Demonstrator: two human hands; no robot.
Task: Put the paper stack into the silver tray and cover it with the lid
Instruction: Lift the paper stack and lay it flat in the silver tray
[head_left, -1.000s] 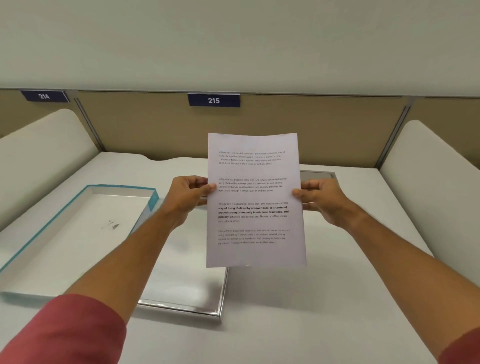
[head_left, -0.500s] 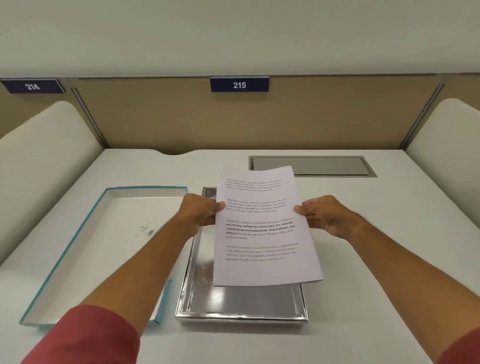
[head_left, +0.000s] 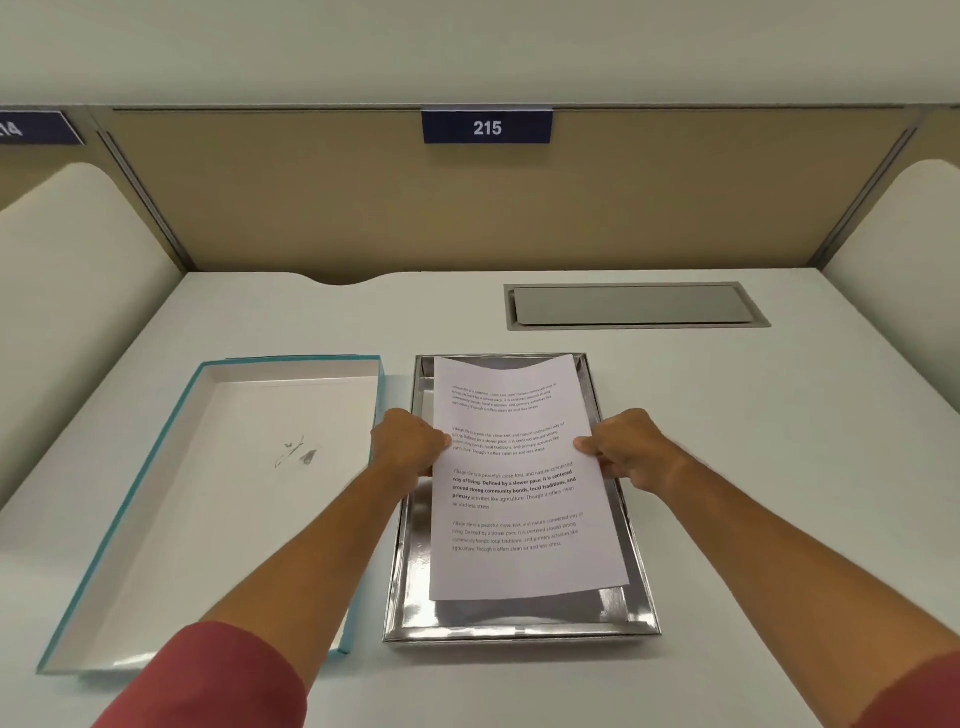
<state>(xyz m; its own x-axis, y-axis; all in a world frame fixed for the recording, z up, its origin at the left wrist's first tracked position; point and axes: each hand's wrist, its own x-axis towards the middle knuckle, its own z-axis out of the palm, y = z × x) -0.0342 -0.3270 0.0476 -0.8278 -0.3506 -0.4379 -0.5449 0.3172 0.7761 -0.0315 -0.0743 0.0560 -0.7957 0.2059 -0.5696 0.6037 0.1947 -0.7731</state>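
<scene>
A white paper stack (head_left: 519, 499) with printed text lies lengthwise over the silver tray (head_left: 519, 631), slightly skewed, its far edge curled up. Whether it rests on the tray floor I cannot tell. My left hand (head_left: 408, 441) pinches the stack's left edge and my right hand (head_left: 626, 449) pinches its right edge. The tray sits in the middle of the white desk. To its left lies the lid (head_left: 208, 499), teal-edged with a white inside facing up, close beside the tray.
A grey recessed cable flap (head_left: 636, 305) sits in the desk behind the tray. Beige partition with a "215" sign (head_left: 487, 127) closes the back. White curved dividers (head_left: 78, 291) stand at both sides.
Both hands have lowered the paper stack from upright in front of me down flat into the tray. The view has tipped downward and shifted, bringing the whole tray into sight.
</scene>
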